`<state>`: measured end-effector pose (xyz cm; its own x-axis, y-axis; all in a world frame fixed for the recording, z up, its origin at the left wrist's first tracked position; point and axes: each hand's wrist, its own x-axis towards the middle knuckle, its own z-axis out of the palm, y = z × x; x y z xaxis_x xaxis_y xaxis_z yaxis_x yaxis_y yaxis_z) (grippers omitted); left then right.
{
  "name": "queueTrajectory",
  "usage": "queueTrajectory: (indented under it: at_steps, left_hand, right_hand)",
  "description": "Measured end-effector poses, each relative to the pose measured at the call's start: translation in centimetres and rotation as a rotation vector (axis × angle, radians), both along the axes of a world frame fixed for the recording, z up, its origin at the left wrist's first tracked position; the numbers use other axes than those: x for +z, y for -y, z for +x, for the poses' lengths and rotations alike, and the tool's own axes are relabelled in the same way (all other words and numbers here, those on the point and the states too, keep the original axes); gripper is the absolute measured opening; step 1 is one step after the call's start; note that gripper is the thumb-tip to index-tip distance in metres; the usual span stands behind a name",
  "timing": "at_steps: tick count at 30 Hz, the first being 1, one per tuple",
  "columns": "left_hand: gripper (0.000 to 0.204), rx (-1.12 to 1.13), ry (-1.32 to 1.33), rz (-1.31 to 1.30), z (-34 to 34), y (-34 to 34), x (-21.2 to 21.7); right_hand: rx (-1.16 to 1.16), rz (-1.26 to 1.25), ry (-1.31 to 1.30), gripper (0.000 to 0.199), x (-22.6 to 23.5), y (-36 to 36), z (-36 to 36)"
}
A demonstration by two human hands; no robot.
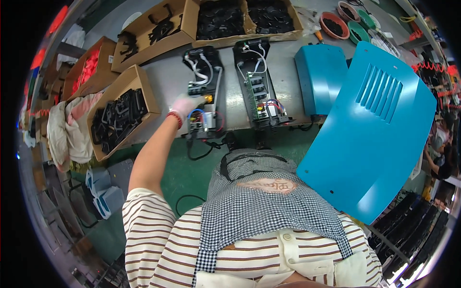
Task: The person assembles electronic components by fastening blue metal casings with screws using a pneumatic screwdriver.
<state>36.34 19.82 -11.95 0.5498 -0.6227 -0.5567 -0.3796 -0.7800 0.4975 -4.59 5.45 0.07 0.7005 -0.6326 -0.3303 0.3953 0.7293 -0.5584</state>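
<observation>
My left hand point(185, 104), in a pale pinkish glove with a red band at the wrist, rests on the left electronic unit point(205, 81). Its fingertips are beside a small yellow part; blur hides whether they grip. The unit has a black frame, white cables, circuit boards and coloured wires. A similar electronic unit point(257, 86) lies to its right. On my right, a large teal metal cover point(355, 139) with louvre slots is raised close to me, tilted over the bench edge. My right hand does not show.
Another teal cover point(319, 79) lies on the metal bench point(228, 91), partly behind the raised one. Cardboard boxes of black parts point(120, 115) line the left and back. Small bowls point(334, 26) stand at the back right. A black cable point(194, 152) hangs off the front edge.
</observation>
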Motion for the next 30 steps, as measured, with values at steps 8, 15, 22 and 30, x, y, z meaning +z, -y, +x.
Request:
queueTrajectory:
  at_steps: [8, 15, 22, 30]
  left_hand:
    - [0.056, 0.282, -0.369, -0.243, 4.0, -5.4, 2.0]
    - [0.058, 0.105, 0.053, -0.627, -1.5, -2.8, 11.4]
    - [0.059, 0.165, -0.95, -0.701, -18.8, 2.9, 12.9]
    - [0.065, 0.861, -0.688, -0.669, -19.2, 6.8, 2.9]
  right_hand:
    - [-0.078, -0.004, -0.107, 0.022, -3.2, 0.7, 0.0]
    - [-0.08, -0.026, -0.207, 0.022, -6.0, 2.7, 0.6]
    - [-0.014, -0.023, -0.313, 0.023, -10.2, 4.6, 1.5]
    - [0.072, -0.019, -0.43, 0.024, -15.3, 6.8, 4.5]
